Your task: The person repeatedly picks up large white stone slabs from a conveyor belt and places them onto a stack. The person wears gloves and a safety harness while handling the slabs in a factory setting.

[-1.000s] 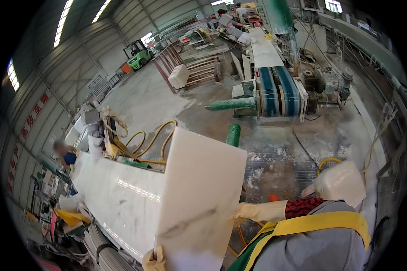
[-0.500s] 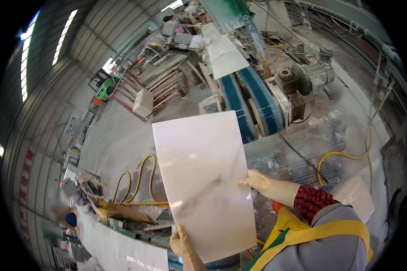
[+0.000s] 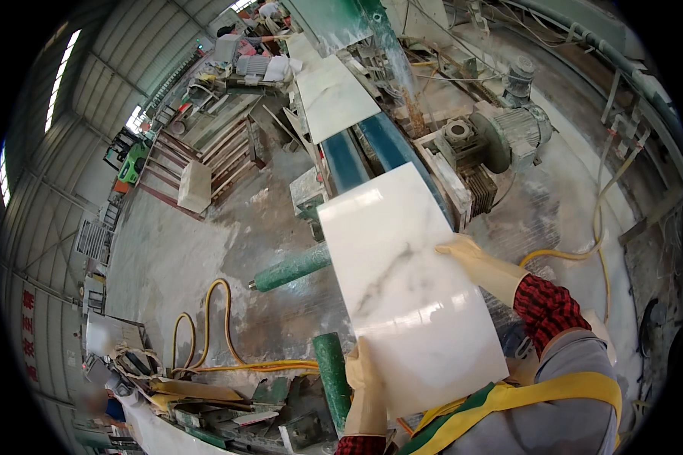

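Glossy white grey-veined marble slab [image 3: 410,296]

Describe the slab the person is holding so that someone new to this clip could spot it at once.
Start at the blue conveyor belts running up the middle. Just below their near end, the white slab is held between the gloved left hand and right hand. Unlike the other white slab lying on the line, it has a grey diagonal vein and is in hand.

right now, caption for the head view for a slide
Two gloved hands, left hand and right hand, hold a white veined stone slab above a blue conveyor belt in a stone workshop.
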A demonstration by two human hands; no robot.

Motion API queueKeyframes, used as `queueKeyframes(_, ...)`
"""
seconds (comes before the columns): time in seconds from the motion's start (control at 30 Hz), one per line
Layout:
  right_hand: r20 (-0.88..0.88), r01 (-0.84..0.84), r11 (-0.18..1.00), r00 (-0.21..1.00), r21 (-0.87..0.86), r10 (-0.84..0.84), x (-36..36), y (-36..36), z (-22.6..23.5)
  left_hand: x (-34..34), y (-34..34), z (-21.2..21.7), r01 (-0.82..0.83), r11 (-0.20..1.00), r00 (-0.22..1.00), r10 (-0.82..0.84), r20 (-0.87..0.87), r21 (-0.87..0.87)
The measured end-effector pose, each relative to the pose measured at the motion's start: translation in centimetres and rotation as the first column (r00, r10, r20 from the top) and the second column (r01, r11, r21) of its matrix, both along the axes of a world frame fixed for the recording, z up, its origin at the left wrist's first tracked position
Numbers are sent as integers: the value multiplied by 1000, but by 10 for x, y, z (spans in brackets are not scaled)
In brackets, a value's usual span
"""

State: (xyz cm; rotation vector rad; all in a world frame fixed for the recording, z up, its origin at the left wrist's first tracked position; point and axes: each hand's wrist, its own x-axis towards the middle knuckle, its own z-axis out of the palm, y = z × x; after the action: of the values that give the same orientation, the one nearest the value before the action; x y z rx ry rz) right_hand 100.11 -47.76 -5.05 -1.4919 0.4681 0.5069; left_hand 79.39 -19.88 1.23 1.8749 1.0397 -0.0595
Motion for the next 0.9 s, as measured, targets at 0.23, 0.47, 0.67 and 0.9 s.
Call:
queueKeyframes(0.23,577,-172,690,430,-703,695,-20,-56,-100,-3,28,-60,110,993,986,-103,-127,43)
queueKeyframes(0.47,-219,83,944,976,320,-11,-118,-48,16,25,39,-43,286,954,953,-293,-80,-90)
queueKeyframes(0.67,-217,-44,981,972,189,86,-222,-38,16,54,60,-86,206,907,978,-203,47,-366)
queueKeyframes(0.9,-124,24,985,992,172,-3,-225,-8,46,27,88,-71,354,677,933,-303,193,-645)
